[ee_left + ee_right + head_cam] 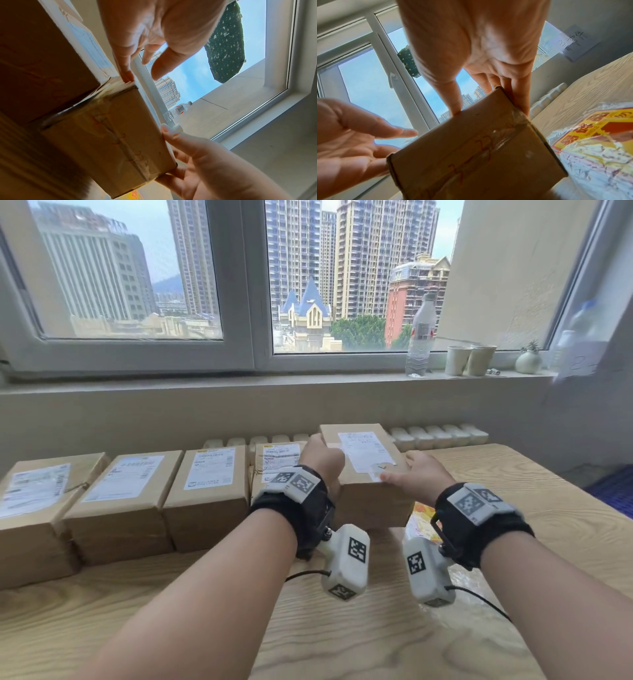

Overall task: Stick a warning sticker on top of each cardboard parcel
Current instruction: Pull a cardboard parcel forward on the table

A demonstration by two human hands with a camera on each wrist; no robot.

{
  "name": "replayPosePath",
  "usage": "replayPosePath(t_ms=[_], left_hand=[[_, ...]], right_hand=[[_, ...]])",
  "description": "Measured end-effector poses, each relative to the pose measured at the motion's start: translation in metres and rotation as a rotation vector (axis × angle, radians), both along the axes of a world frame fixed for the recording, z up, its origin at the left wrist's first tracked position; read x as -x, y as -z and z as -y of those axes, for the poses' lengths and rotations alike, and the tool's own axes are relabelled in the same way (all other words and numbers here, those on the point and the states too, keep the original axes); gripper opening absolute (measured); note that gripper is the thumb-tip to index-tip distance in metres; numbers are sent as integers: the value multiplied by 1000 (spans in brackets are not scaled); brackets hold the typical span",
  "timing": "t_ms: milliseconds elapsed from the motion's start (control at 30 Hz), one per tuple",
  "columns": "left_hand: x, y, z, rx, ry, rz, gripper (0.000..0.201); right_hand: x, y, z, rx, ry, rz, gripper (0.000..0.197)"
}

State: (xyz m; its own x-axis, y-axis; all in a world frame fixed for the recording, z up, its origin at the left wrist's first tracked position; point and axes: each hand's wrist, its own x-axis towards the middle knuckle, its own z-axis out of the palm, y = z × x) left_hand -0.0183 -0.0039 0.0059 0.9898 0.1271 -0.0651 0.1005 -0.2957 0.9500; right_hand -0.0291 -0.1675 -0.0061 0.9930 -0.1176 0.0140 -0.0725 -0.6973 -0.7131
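Both hands, left hand [322,460] and right hand [419,474], flank the rightmost parcel [366,474].

My left hand [164,31] hangs open above, one fingertip touching the top corner of the cardboard box [109,142]. My right hand [211,166] grips its other end. There's a water bottle [178,109] on the windowsill.
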Motion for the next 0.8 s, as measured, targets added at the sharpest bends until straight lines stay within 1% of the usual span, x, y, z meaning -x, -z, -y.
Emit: replayPosePath(t_ms=[67,100,167,200,233,267,300,333,400,433,533,600,633,700,800], left_hand=[[9,-8,-3,102,-8,17,57],[15,-12,-5,136,-9,22,59],[26,-18,-9,195,-24,30,68],[33,-20,-13,253,-22,16,74],[41,-22,-16,317,-15,-13,74],[49,-24,-19,367,-15,-26,64],[57,-26,-23,381,-4,-38,43],[65,-28,-28,391,-5,-50,26],[77,-29,-41,344,6,-57,32],[84,-28,-49,298,9,-45,35],[104,-17,-77,249,22,-4,87],[120,-8,-97,162,13,55,103],[129,-3,-107,116,18,82,102],[146,7,-126,62,20,121,92],[163,25,-155,39,-22,103,99]], right_hand=[[11,-6,3,-100,2,37,39],[16,-9,5,-144,-10,61,42],[29,-16,8,-188,-39,96,49],[36,-20,9,-199,-56,108,51],[43,-23,10,-212,-74,105,52],[50,-26,10,-242,-95,100,51],[56,-29,9,-272,-122,87,49],[64,-32,6,-305,-154,80,46],[79,-35,-2,-342,-204,73,49],[85,-35,-7,-346,-215,70,55],[103,-29,-27,-348,-251,57,79],[111,-20,-43,-328,-284,49,86],[113,-15,-52,-311,-297,46,85],[119,-5,-71,-292,-306,45,75],[123,9,-101,-292,-318,36,58]])
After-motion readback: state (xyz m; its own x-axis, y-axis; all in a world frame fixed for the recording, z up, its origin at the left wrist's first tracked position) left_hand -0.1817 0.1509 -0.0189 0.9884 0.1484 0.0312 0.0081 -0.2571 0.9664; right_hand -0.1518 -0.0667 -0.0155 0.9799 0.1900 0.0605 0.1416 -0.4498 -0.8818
